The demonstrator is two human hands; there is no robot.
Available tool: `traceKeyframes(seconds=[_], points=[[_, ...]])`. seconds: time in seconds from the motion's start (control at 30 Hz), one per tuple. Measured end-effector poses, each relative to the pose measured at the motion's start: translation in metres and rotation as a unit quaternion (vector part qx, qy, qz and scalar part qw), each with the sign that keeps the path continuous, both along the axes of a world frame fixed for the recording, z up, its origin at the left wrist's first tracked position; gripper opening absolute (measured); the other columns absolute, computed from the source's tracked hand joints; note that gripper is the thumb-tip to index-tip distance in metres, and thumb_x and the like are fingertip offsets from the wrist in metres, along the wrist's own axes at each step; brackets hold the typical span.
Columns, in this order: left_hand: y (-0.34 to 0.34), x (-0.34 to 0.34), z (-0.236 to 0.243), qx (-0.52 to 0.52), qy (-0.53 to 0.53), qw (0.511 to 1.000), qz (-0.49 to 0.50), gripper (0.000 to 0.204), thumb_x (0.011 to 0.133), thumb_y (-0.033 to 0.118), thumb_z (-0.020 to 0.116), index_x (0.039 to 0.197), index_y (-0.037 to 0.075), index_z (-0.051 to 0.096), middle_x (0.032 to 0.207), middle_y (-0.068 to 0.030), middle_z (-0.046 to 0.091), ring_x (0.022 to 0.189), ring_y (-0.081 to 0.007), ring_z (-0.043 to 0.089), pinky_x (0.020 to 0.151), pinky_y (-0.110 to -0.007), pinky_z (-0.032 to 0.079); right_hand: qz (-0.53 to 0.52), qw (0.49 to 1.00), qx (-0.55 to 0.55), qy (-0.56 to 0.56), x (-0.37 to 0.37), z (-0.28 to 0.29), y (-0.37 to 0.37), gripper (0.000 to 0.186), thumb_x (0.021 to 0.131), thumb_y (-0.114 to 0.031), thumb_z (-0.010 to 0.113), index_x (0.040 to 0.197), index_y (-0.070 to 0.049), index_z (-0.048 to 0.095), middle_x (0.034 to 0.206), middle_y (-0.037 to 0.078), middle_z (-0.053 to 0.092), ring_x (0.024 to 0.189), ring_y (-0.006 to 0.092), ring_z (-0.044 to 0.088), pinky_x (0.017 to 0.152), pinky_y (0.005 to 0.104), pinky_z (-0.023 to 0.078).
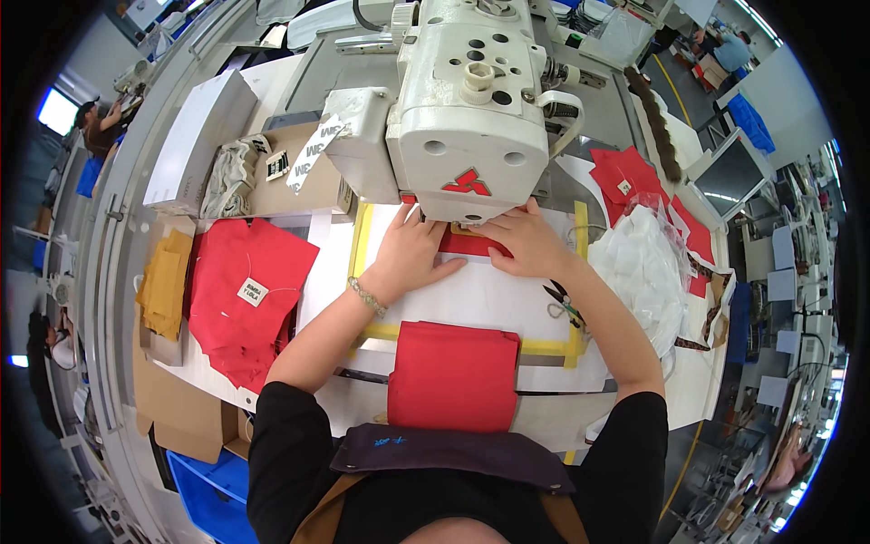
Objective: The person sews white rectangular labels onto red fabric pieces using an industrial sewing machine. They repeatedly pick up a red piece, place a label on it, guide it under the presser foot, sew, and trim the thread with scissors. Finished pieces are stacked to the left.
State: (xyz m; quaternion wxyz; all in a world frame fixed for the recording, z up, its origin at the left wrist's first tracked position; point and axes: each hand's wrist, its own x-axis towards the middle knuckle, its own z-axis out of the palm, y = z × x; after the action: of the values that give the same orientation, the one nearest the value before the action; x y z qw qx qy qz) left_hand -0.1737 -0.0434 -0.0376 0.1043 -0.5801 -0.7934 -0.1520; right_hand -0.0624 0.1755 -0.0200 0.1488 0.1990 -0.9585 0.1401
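On a white worktable marked with a yellow tape rectangle, both hands press flat, fingers spread narrow and gripping nothing, on a small red fabric piece lying under the head of a white industrial sewing machine; the left hand is on its left edge, the right hand on its right. A folded red cloth stack lies at the table's near edge, loose red cut pieces with a white label lie left, and a clear bag of white pieces lies right beside small black scissors. Around is a factory floor with other workstations and people at the far left.
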Motion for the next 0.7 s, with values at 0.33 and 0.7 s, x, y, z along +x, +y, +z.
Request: traceKeyframes(seconds=[0.33, 0.7], points=[[0.003, -0.005, -0.003, -0.019, -0.009, 1.000, 0.012, 0.069, 0.085, 0.056, 0.059, 0.113, -0.007, 0.064, 0.115, -0.0164, 0.064, 0.112, -0.0329, 0.054, 0.103, -0.045, 0.038, -0.017, 0.999, 0.020, -0.034, 0.001, 0.002, 0.005, 0.039, 0.076, -0.015, 0.063, 0.114, -0.009, 0.064, 0.116, 0.005, 0.065, 0.111, 0.0202, 0.057, 0.095, 0.0441, 0.035], [0.002, -0.006, -0.005, -0.029, -0.030, 0.999, 0.012, 0.077, 0.086, 0.057, 0.056, 0.126, -0.007, 0.057, 0.123, -0.0187, 0.062, 0.118, -0.0338, 0.053, 0.107, -0.047, 0.035, -0.126, 0.988, 0.089, -0.013, 0.031, 0.005, -0.030, 0.042, 0.082, -0.017, 0.063, 0.122, -0.006, 0.061, 0.126, 0.008, 0.062, 0.111, 0.0206, 0.056, 0.095, 0.0432, 0.037]])
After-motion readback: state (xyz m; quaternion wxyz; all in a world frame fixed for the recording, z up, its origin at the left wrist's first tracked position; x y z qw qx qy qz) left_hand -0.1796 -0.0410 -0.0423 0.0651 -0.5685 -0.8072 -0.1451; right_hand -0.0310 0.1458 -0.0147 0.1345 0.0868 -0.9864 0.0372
